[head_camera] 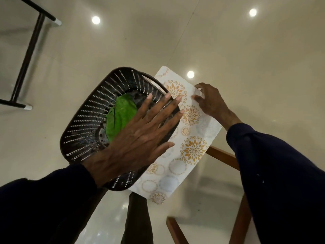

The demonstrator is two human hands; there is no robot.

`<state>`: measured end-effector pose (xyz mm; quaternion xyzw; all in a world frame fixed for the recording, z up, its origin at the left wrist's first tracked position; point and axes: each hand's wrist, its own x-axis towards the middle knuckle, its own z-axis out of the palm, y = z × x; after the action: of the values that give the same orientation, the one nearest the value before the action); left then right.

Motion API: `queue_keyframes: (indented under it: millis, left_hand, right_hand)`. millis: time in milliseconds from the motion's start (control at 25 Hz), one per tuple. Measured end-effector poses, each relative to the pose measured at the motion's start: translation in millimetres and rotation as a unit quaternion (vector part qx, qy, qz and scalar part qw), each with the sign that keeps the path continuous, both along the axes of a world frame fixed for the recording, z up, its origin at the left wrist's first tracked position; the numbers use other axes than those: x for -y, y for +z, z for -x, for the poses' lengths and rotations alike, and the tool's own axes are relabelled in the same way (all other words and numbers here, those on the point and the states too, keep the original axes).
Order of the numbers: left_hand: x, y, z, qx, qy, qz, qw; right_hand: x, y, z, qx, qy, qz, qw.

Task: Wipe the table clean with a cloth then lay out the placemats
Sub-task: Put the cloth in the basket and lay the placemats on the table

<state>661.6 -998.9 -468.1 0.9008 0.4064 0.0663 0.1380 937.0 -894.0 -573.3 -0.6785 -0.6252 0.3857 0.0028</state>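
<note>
Left hand [140,131]: fingers straight, spread over the brown basket [84,120] (green cloth [121,117] inside).
Right hand [211,101]: pinches the edge of the floral placemat [191,150] on the table [246,67].

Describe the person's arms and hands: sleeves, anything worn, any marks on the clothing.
Both arms are covered by long, dark navy sleeves that end at the wrists. The left sleeve looks plain. The right sleeve carries a few tiny white specks. The left hand and the right hand are bare: no gloves, rings or watch show.
</note>
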Motion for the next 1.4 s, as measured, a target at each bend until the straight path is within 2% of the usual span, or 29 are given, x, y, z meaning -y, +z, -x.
queue_keyframes:
  millis: [280, 520, 680, 880, 1040, 1240, 1320, 1400]
  left_hand:
    - [19, 9, -8, -0.024, -0.037, -0.005, 0.999]
    - [18, 6, -16, -0.065, -0.124, -0.051, 0.989]
    - [16, 3, -11, -0.066, -0.140, -0.056, 0.986]
    - [22, 0, -11, -0.067, -0.153, -0.060, 0.984]
    - [20, 1, -8, -0.071, -0.173, -0.063, 0.980]
    - [18, 12, -9, -0.076, -0.185, -0.068, 0.977]
    - [27, 24, 2, -0.039, -0.146, -0.064, 0.986]
    - [53, 37, 31, 0.034, -0.074, -0.053, 0.995]
  right_hand:
    - [44, 35, -34, -0.042, -0.084, 0.053, 0.994]
    - [72, 54, -22, -0.002, -0.162, 0.027, 0.986]
    - [110, 70, -15, 0.055, -0.231, 0.023, 0.971]
    - [173, 95, 1, 0.076, -0.324, 0.029, 0.943]
    - [232, 113, 27, 0.084, -0.414, 0.034, 0.906]
    - [331, 124, 75, 0.017, -0.565, 0.023, 0.824]
    - [370, 120, 102, -0.007, -0.623, 0.009, 0.782]
    - [405, 115, 125, -0.039, -0.671, 0.002, 0.740]
